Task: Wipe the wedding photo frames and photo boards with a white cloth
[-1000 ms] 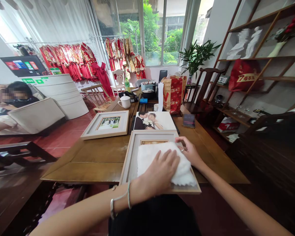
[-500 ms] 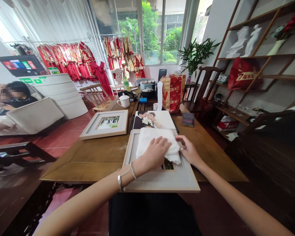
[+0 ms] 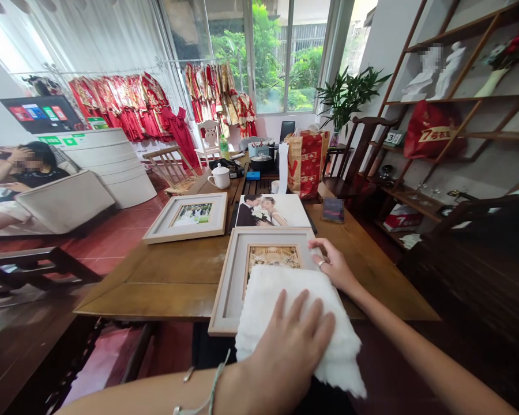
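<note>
A light wooden picture frame (image 3: 218, 314) with a pale mat lies at the table's near edge. Its photo (image 3: 274, 253) shows at the top; the lower part is covered by a folded white cloth (image 3: 303, 282). My left hand (image 3: 292, 340) lies on this cloth, fingers spread and stretched out, palm down. Part of the cloth hangs past the frame's near edge. At the frame's upper right, my right hand (image 3: 335, 265) has its thumb and fingers bent around the side edge. A ring is on one of its fingers.
Another framed photo (image 3: 188, 218) lies at the left, and a large couple's photo print (image 3: 296, 210) just behind the frame. Farther back stand a white lidded mug (image 3: 219, 177), a red paper bag (image 3: 307, 167) and a small dark stand (image 3: 332, 210). A person (image 3: 34, 170) sits at the far left.
My left hand has drawn the white cloth toward me, down over the frame's near edge, uncovering the upper part of the photo. My right hand stays at the frame's right edge.
</note>
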